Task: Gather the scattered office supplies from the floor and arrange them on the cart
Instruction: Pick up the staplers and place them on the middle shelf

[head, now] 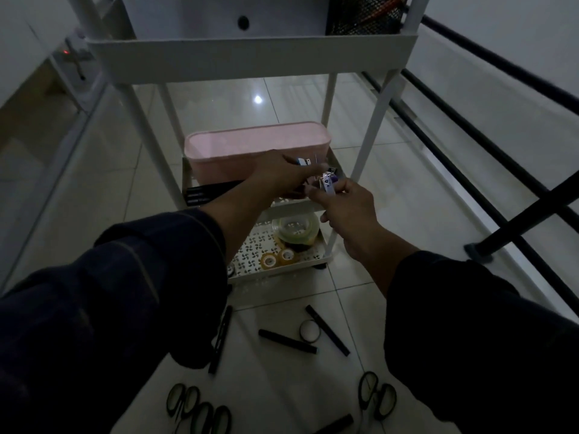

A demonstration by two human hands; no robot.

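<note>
A white three-tier cart (250,57) stands before me. Over its middle shelf, my left hand (282,177) holds small binder clips (302,161) beside a pink box (257,145). My right hand (347,208) pinches a purple-and-silver clip (328,183) right next to it. The bottom tray (250,261) carries a large tape roll (296,231) and two small tape rolls (277,258). On the floor in front lie black markers (286,341), a tape ring (309,331) and several scissors (377,394), the nearest pair at left (197,408).
A black box (206,191) lies on the middle shelf in front of the pink box. A black mesh basket (363,17) sits on the top shelf. Black railing bars (501,170) run along the right. A white wall borders the left.
</note>
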